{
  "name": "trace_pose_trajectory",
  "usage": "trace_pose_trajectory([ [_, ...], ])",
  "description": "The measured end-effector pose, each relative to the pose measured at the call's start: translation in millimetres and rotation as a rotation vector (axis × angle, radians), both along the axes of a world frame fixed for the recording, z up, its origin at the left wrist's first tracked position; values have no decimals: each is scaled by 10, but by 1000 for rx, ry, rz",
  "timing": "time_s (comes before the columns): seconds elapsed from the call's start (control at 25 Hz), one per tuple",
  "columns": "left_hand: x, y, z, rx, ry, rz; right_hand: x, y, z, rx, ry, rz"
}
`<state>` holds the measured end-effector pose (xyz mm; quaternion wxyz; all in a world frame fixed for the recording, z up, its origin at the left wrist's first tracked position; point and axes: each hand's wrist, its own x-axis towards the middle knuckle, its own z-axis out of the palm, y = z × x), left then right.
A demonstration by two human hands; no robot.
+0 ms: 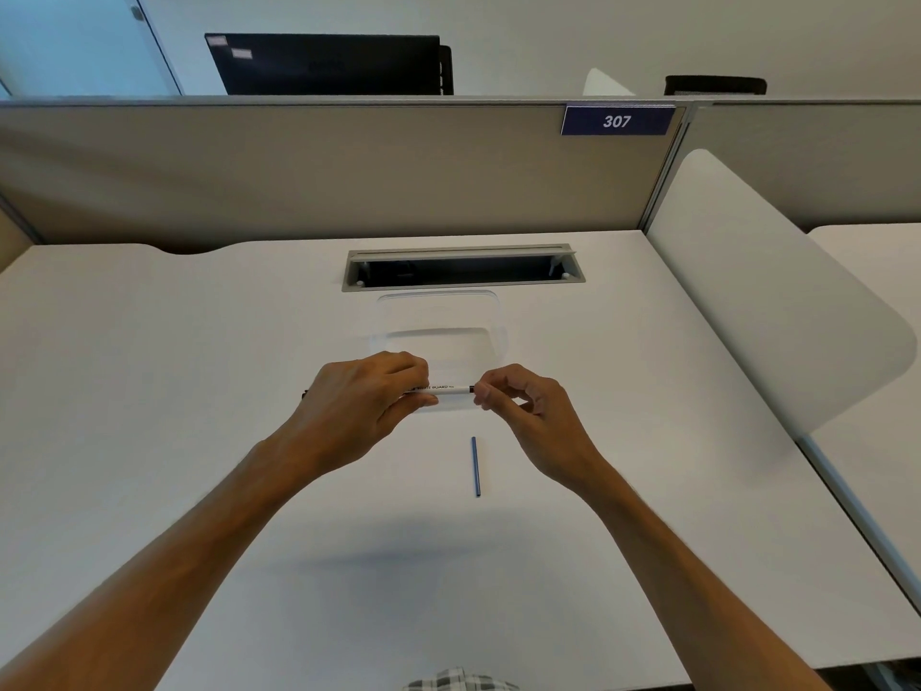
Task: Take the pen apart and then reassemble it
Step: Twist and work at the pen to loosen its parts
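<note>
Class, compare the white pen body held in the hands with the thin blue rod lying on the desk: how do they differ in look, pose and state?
The pen body is white with printed lettering; the blue rod is plain and thinner. The pen body runs left to right; the blue rod points away from the person. The pen body is gripped by the left hand and right hand above the desk; the blue rod lies loose on it. Both are slim and straight.

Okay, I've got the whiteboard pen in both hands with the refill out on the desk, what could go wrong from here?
1. The blue refill lies loose on the white desk, apart from both hands; being a thin rod, it may roll if nudged.
2. The right hand pinches only the very end of the whiteboard pen, so a small end piece could slip free.
3. The clear plastic container behind the left hand is hard to see and easily bumped.
</note>
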<state>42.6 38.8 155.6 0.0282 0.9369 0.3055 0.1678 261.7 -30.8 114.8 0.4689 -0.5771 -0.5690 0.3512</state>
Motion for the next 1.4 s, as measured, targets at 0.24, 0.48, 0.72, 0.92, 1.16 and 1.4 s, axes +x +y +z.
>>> trace_pose_trajectory([
  [0.24,5,12,40,-6,5,7,30,9,1,-2,53,17],
  [0.48,10,1,47,6,7,-2,-8,14,22,-7,33,-41],
  [0.72,9,-21,33,0,8,2,32,4,33,2,54,20],
  [0.92,19,-14,45,-3,9,3,28,-6,35,-1,93,15],
  [1.16,35,-41,45,-1,2,-3,22,10,49,9,1,-44],
  [1.4,18,-40,66,-1,-3,-2,8,10,64,-5,-3,20],
])
